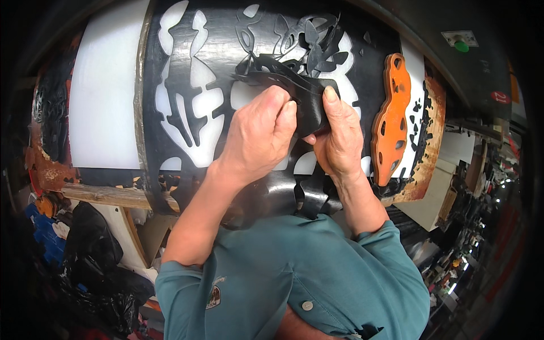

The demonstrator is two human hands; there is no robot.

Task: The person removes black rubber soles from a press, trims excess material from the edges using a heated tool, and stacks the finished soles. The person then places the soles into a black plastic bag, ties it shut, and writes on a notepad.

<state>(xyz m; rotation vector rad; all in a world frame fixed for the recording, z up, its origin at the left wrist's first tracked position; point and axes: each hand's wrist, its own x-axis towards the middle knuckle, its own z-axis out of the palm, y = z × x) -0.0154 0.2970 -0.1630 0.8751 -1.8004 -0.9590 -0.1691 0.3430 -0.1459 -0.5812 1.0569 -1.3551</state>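
A black leather piece (pixel 310 107) is held upright in front of me, with thin curled cut-out strips (pixel 309 42) bunched above it. My right hand (pixel 340 133) pinches its right side, the thumb flat on the near face and the fingers behind. Closed in a fist, my left hand (pixel 258 133) grips the left part of the same black material; its fingertips are hidden. Beneath both hands lies a large black leather sheet (pixel 218 56) full of leaf-shaped and curved holes, through which the white board shows.
An orange cutting die (pixel 391 122) with wavy edges and holes rests to the right on the sheet and white board (pixel 107 85). Small black offcuts (pixel 416 122) are scattered past it. A green button (pixel 461 46) sits on the dark machine beam overhead. Black plastic bags (pixel 96 249) stand lower left.
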